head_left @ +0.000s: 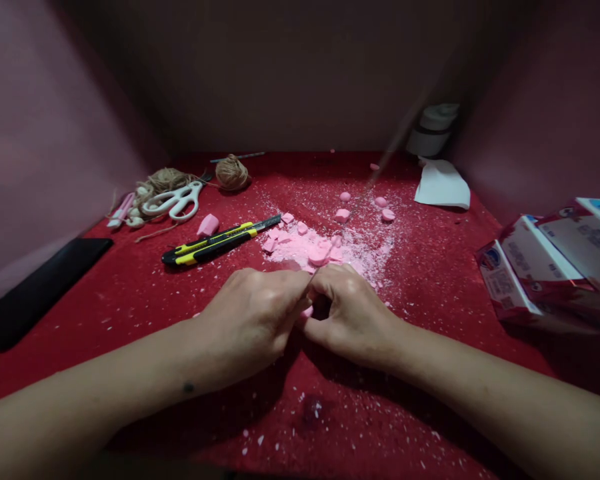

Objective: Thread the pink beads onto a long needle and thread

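My left hand (260, 303) and my right hand (353, 310) meet over the red surface, both with fingers closed. A small pink soap piece (307, 312) shows between the left fingers and the right thumb; most of it is hidden. A thin, blurred stick-like shape (325, 259) rises from where the hands meet and slants up to the right; I cannot make out what it is. Just beyond lie pink soap shavings (295, 250) with broken chunks. To their left rests a black and yellow utility knife (220, 243), blade toward the shavings.
White-handled scissors (177, 200), a ball of twine (233, 173) and a pink soap chunk (209, 225) lie left. A black flat object (45, 287) is at far left. Soap boxes (535, 267), white paper (443, 185) and a white container (434, 129) stand right. Walls enclose three sides.
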A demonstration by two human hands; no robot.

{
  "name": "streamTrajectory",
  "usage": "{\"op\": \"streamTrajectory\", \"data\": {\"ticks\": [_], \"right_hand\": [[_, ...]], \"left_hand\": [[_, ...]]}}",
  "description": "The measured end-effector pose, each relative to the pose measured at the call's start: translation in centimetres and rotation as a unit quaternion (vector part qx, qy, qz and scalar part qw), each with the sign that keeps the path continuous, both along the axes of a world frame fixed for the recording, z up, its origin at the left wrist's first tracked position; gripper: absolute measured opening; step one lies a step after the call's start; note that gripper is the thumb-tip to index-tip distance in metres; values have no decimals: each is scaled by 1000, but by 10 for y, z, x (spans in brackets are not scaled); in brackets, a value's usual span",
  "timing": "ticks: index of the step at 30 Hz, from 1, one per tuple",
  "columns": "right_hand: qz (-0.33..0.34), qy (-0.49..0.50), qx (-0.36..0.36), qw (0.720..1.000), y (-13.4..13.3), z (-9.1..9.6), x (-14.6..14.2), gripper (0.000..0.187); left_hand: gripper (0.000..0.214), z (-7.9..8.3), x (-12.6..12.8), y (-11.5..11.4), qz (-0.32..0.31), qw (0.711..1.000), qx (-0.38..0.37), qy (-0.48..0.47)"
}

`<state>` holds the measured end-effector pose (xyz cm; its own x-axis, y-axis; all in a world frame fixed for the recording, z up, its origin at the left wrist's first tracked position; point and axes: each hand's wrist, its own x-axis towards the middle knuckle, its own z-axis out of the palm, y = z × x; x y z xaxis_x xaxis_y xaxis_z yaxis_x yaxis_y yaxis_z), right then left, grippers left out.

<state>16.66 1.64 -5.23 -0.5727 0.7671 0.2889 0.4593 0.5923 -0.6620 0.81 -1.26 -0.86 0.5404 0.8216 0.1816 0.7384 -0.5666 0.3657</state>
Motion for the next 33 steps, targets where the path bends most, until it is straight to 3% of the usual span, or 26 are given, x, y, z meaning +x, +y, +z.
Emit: {"op": "streamTrajectory", "data": {"ticks": [9,16,21,27,33], "right_hand": [[-11,6,8,1000,0,-3,-1,7],[8,10,10,1000,1,-2,-1,7],[-1,4,13,1000,1,-3,-1,11],[-8,-12,11,1000,1,-1,-1,13],[-8,-9,5,1000,0,1,-1,13]], "left_hand": [[18,2,-4,2,11,999,24,18],[14,0,0,-2,-1,1000,-14,-6],[16,-2,-2,5,16,1000,23,-11],[19,9,-6,5,35,998,-12,-49],[16,15,-2,-5,0,1000,-11,-26]]}}
